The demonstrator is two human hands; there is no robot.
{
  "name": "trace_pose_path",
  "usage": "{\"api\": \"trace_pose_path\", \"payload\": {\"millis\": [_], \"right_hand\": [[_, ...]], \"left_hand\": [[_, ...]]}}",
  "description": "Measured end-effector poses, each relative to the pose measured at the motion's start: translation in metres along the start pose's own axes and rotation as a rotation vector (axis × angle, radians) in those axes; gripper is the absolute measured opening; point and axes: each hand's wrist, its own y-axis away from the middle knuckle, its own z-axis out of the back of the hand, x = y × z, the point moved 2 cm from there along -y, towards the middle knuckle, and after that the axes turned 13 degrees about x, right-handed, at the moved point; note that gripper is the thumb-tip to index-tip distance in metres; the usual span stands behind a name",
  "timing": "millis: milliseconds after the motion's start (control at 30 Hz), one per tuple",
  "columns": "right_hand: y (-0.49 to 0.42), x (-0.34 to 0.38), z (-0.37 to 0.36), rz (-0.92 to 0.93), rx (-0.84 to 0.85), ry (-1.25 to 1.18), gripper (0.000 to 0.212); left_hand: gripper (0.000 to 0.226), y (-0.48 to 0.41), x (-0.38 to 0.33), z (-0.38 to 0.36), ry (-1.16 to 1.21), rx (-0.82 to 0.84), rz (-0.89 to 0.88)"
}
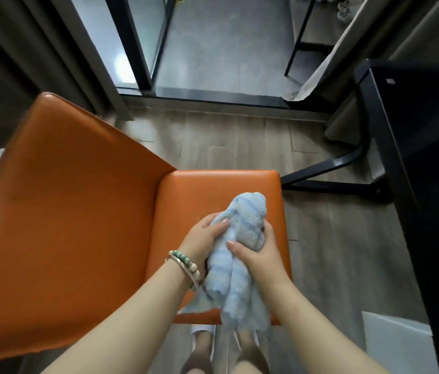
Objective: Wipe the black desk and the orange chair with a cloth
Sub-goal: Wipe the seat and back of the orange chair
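Both hands bunching a cloth over the orange chair.
The left hand (203, 236) and right hand (260, 255) are gripping the blue cloth (236, 268) above the orange chair (78, 211) seat, lower centre of the frame.

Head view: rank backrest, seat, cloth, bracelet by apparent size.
1. backrest: largest, though its nearness to the camera inflates it
2. seat: partly covered by the cloth
3. cloth
4. bracelet: clearly smallest

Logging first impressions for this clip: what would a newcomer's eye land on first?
The glossy orange padded chair fills the left and centre. Over its seat, a fluffy pale-blue striped cloth is bunched between the left-hand grip and the right-hand grip. A black desk stands at the right edge.
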Motion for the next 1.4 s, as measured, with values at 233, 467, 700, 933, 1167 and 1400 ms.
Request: {"api": "trace_pose_path", "payload": {"millis": [233, 467, 700, 933, 1167, 1400], "right_hand": [[-0.079, -0.002, 0.061, -0.098, -0.049, 0.583, 0.048], [-0.172, -0.041, 0.118, -0.224, -0.257, 1.333, 0.043], [-0.193, -0.124, 0.097, -0.397, 0.097, 1.513, 0.056], [-0.253, -0.098, 0.133, -0.075, -0.067, 1.648, 0.030], [-0.207, -0.135, 0.090, 0.251, 0.064, 1.643, 0.028], [-0.304, -0.081, 0.138, -0.048, -0.338, 1.490, 0.058]], "left_hand": [[0.012, -0.062, 0.006, 0.062, -0.463, -0.258, 0.132], [0.046, -0.140, 0.036, 0.115, -1.453, -0.251, 0.198], [0.089, -0.191, 0.052, 0.146, -1.605, -0.296, 0.558], [0.116, -0.205, 0.061, 0.152, -1.495, -0.314, 0.597], [0.115, -0.204, 0.059, 0.151, -1.472, -0.324, 0.598], [0.115, -0.205, 0.059, 0.150, -1.469, -0.319, 0.590]]}}
